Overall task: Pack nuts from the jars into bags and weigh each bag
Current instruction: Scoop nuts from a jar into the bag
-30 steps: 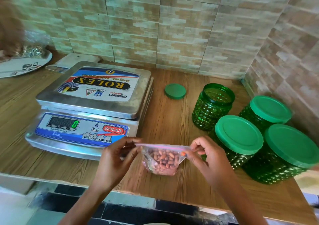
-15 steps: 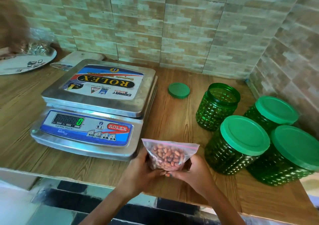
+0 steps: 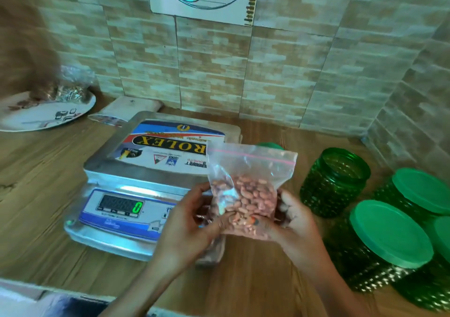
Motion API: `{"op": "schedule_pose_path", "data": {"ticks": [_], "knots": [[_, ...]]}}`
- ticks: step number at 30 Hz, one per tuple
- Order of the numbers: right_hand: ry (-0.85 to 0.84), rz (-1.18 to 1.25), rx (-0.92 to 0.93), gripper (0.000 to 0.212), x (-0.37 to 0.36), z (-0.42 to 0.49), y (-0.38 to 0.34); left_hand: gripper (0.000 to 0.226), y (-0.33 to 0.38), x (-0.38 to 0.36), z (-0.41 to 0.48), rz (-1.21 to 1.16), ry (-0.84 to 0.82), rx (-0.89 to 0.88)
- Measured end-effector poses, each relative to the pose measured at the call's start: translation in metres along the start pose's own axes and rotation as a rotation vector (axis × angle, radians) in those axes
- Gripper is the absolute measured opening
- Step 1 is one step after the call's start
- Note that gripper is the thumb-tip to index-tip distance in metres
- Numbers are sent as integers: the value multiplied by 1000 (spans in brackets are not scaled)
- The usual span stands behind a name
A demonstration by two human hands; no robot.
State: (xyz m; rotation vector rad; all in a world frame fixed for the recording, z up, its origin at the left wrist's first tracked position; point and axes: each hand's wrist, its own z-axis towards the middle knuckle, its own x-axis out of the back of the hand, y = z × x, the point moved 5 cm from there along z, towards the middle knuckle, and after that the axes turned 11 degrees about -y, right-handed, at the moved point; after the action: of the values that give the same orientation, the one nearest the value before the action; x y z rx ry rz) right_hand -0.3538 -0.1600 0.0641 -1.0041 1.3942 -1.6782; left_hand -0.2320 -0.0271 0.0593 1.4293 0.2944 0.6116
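— What lies to the left of your grip?

— Far out to the left, a patterned plate (image 3: 48,114) sits on the wooden counter (image 3: 36,182) with a crumpled clear wrapper (image 3: 73,90) on it. Much nearer, just beside your left hand, stands the steel scale (image 3: 146,182). Its pan carries a ROLEX sticker, and the green display (image 3: 137,207) reads 0.

— And the grip itself?

— Your left hand (image 3: 190,229) curls round the lower left of the bag of nuts (image 3: 246,190), with the thumb on the front face. Your right hand (image 3: 294,221) cups the lower right, its thumb pressed to the front as well. The bag stands upright between your two hands, lifted off the counter and in front of the scale's right front corner. Nuts fill its lower half and a pink zip strip runs across the top. Whether that strip is sealed, I cannot tell.

— What is to the right of it?

— A loose green lid (image 3: 270,145) peeks out behind the bag's top edge. Just right of your right hand is the open green jar (image 3: 333,182), standing upright. Further right, and closer to you, three lidded jars (image 3: 389,236) crowd together. The rightmost one is cut off by the frame's edge.
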Motion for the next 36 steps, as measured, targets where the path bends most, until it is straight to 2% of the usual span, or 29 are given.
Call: {"op": "schedule_pose_path", "data": {"ticks": [5, 9, 12, 17, 21, 27, 31, 36], "knots": [[-9, -101, 40, 54, -42, 68, -18, 42, 11, 73, 42, 70, -25, 12], [-12, -319, 1, 77, -70, 118, -29, 33, 3, 119, 78, 115, -65, -4], [6, -442, -39, 86, -85, 149, -26, 37, -10, 148, 99, 187, -29, 3], [8, -579, -130, 69, -103, 174, -13, 27, -21, 174, 118, 503, -12, 85], [65, -688, -113, 57, -109, 173, -15, 32, -21, 187, 125, 735, 36, 80], [285, -932, -53, 42, -117, 164, -22, 38, -31, 198, 122, 666, -31, 72], [288, -946, -62, 36, -124, 168, -15, 40, -34, 198, 123, 703, -78, 55], [293, -941, -49, 40, -124, 163, -18, 41, -28, 197, 119, 748, -81, 21]]}}
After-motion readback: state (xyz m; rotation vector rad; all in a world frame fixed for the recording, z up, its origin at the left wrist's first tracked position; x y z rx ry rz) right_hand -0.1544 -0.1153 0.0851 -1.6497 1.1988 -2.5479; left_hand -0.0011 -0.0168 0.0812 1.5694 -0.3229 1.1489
